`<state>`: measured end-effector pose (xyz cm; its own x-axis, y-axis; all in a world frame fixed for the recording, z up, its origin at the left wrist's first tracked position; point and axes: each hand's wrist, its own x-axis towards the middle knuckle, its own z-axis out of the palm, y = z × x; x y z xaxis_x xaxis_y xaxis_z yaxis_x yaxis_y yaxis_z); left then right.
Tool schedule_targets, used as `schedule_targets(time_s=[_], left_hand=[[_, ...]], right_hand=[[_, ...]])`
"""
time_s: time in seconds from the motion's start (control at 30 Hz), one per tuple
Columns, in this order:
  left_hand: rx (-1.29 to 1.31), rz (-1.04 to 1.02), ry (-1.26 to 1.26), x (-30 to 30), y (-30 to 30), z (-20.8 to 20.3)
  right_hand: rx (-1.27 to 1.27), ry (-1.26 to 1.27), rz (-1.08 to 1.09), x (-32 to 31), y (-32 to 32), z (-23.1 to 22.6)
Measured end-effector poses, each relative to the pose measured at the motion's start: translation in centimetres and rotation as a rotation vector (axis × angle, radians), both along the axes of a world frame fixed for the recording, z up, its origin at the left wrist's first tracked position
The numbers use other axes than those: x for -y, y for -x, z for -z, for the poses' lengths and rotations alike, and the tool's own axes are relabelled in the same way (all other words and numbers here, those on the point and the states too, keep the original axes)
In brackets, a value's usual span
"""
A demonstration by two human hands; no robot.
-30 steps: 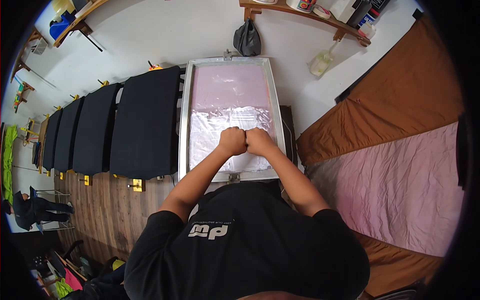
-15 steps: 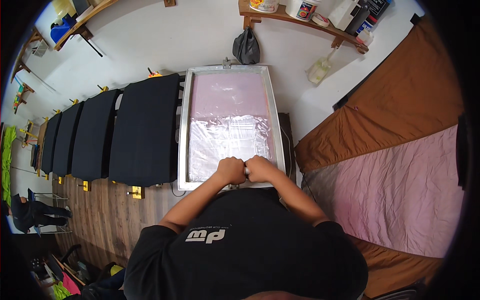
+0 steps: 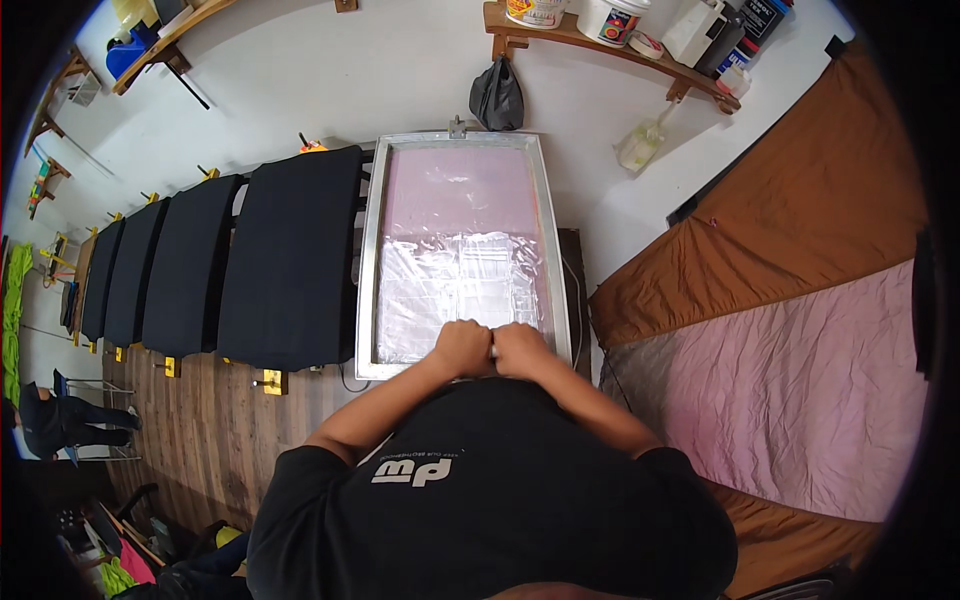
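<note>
A metal-framed printing screen [image 3: 366, 250] with pinkish mesh lies in front of me, its lower half covered by shiny clear film [image 3: 455, 290]. Over the near end of it, my left hand [image 3: 464, 347] and my right hand [image 3: 522, 350] are closed in fists, side by side. A small pale bit of something shows between them. The fingers hide the rest, so its kind cannot be made out.
Several boards covered in black fabric [image 3: 290, 260] stand in a row on the left, with yellow clamps [image 3: 270, 381]. A wall shelf [image 3: 620, 55] holds tubs and bottles; a dark bag [image 3: 497, 95] hangs under it. Brown and pink cloth [image 3: 780, 390] spreads at right. Another person [image 3: 75, 420] is at far left.
Both fists have shifted slightly, the right one a little downward toward me. Less of the pale thing between them shows now. The screen stays in place.
</note>
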<state>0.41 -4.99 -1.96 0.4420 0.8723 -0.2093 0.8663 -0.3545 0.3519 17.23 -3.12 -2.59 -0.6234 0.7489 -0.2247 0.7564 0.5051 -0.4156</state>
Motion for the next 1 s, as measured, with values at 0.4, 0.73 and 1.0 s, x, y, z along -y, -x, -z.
schedule_targets(time_s=[0.4, 0.73, 1.0], left_hand=[[-0.053, -0.122, -0.026, -7.5, 0.2, 1.0], [-0.01, -0.042, 0.078, -1.2, 0.1, 0.6], [-0.044, -0.126, 0.06, -5.4, 0.3, -1.2]], right_hand=[[-0.011, -0.07, 0.079, -8.1, 1.2, 0.8], [0.111, 0.081, -0.091, -1.9, 0.6, -0.1], [0.005, 0.044, 0.035, -5.8, 0.6, -1.1]])
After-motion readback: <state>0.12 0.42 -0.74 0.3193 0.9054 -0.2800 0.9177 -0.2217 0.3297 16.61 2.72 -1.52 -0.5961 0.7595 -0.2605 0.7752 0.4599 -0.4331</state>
